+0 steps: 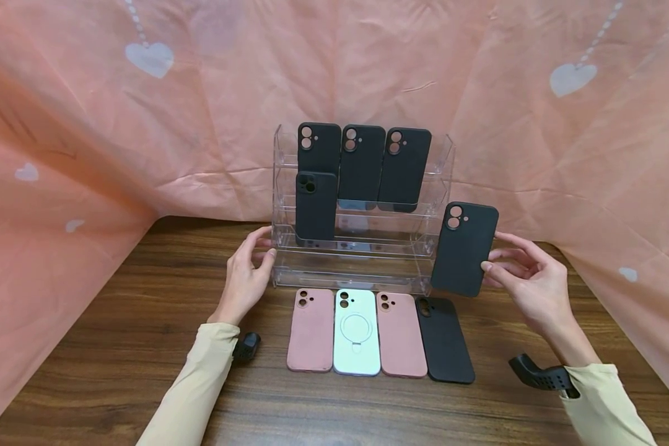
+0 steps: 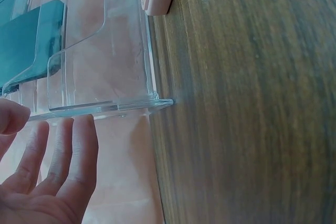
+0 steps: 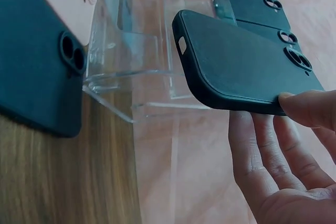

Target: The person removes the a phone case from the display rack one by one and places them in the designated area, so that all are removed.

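A black phone case (image 1: 465, 248) is pinched in my right hand (image 1: 529, 279), thumb on its near face and fingers behind, just right of a clear tiered rack (image 1: 362, 263). In the right wrist view this case (image 3: 236, 61) overlaps the rack's side, its camera cutouts towards the hand. My left hand (image 1: 248, 272) rests its fingertips against the rack's left side panel, fingers fairly straight. Three black cases (image 1: 361, 164) stand side by side in the rack's top tier. Another black case (image 1: 315, 207) stands in the tier below, at the left.
In front of the rack lie a pink case (image 1: 311, 331), a white case (image 1: 357, 353) with a ring, a second pink case (image 1: 402, 337) and a black case (image 1: 446, 341), side by side on the wooden table (image 1: 323, 409). A pink curtain (image 1: 357, 62) hangs behind and at both sides.
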The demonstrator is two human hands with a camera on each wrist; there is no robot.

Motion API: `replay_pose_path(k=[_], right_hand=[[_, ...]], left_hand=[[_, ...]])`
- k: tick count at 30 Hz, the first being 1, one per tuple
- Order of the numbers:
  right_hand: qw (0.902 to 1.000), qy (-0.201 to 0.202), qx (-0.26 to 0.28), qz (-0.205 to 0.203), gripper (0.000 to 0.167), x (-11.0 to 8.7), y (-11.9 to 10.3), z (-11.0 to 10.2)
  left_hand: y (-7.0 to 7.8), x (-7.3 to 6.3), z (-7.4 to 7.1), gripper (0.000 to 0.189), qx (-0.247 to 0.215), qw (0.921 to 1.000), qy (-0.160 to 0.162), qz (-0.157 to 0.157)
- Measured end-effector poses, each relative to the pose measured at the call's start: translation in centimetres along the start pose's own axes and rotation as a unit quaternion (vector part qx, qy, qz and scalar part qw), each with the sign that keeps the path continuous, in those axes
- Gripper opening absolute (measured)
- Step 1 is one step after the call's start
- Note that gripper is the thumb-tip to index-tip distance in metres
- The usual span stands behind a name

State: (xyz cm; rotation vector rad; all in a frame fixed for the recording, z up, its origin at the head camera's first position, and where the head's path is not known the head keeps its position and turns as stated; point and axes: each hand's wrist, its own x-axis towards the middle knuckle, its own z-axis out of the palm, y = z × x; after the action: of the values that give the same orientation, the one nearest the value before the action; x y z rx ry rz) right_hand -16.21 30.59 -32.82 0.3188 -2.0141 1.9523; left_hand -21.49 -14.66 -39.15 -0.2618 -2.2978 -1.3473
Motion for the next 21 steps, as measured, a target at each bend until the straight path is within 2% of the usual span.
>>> replay_pose_path(k=[16, 21], right_hand=[[0.9990, 0.008, -0.015, 0.042, 0.058, -2.0, 1.2, -2.1], [0.9982, -0.017, 0.015, 0.056, 0.058, -2.5, 1.8, -3.0]], left_hand=[[-0.1, 0.0, 0.1, 0.043, -0.003, 1.0000, 0.000, 0.002], [-0.1, 0.0, 0.1, 0.044, -0.005, 1.0000, -0.001, 0.001]])
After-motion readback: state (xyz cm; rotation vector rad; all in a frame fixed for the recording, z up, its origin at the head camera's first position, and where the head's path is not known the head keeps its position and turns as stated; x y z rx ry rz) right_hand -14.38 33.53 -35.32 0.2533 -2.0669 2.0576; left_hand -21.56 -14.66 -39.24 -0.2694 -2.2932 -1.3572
